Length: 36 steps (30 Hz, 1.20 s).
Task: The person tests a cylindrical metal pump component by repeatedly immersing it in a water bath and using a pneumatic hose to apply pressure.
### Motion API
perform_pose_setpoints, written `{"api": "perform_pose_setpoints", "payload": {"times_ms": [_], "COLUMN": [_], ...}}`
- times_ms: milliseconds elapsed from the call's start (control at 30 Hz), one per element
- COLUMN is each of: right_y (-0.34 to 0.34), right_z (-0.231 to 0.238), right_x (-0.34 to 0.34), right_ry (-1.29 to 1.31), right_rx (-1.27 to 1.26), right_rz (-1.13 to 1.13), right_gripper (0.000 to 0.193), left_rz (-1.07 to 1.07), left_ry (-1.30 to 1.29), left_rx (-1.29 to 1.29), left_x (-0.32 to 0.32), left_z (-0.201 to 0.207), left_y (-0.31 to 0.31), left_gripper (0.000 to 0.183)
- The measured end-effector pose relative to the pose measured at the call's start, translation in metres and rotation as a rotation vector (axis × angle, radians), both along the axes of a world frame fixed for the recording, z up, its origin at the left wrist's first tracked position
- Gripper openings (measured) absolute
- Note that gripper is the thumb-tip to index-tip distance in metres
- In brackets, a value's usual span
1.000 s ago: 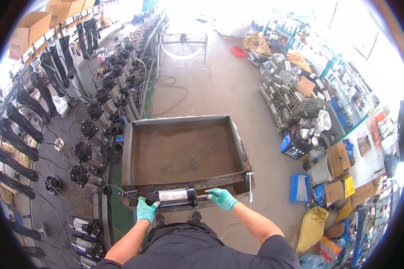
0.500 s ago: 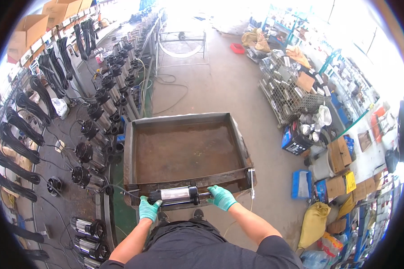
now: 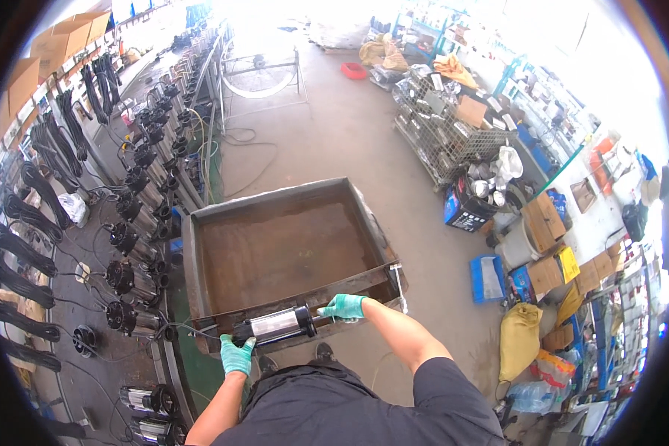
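Note:
A submersible pump [image 3: 273, 325], a silver cylinder with black ends, lies at a slant across the near edge of the metal tank [image 3: 195, 260]. A cable runs from its left end toward the bench. My left hand [image 3: 236, 357], in a green glove, grips that black left end from below, thumb toward me; some of its fingers are hidden. At the other end my gloved right hand [image 3: 343, 306] has its fingers closed round the short shaft that sticks out of the pump. The tank has a brown, stained inside.
Several similar pumps [image 3: 130, 279] stand in a row on the left bench [image 3: 89, 386], with black cable coils [image 3: 22, 282] beside them. To the right are a blue bin [image 3: 487, 279], a yellow sack [image 3: 519, 342] and a wire cage [image 3: 453, 137] of parts. A wheeled frame [image 3: 260, 74] stands beyond the tank.
The view has turned and shifted. The pump now tilts, its right end farther from me. My right hand has changed its hold at the shaft and its forearm slants more; my left hand stays at the left end.

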State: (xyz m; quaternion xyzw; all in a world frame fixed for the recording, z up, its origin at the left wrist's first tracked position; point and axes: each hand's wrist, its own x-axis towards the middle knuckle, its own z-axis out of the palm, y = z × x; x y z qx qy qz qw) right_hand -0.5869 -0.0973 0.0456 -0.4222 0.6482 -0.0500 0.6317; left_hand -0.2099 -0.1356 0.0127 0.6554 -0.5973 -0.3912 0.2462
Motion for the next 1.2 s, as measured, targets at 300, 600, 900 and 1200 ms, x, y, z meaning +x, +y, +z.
{"api": "perform_pose_setpoints", "payload": {"times_ms": [300,600,900,1200], "right_y": [0.005,0.13,0.034,0.05], "right_z": [0.022,-0.069,-0.037,0.012], "right_x": [-0.008,-0.094,-0.147,-0.022], "right_ry": [0.251,0.474,0.396,-0.211], "right_rx": [-0.267,-0.154,-0.273,-0.194], "right_rz": [-0.1,-1.178,-1.204,-0.901], "right_gripper": [0.064,0.071,0.046,0.007], "left_rz": [-0.027,-0.044,-0.065,-0.074], "left_ry": [-0.058,-0.171,-0.162,-0.246], "left_rx": [0.012,0.008,0.064,0.06], "left_x": [-0.012,-0.005,-0.009,-0.004], "left_z": [0.018,0.017,0.025,0.019], "left_y": [-0.011,-0.008,-0.011,-0.018], "left_gripper": [0.055,0.056,0.057,0.063]}}
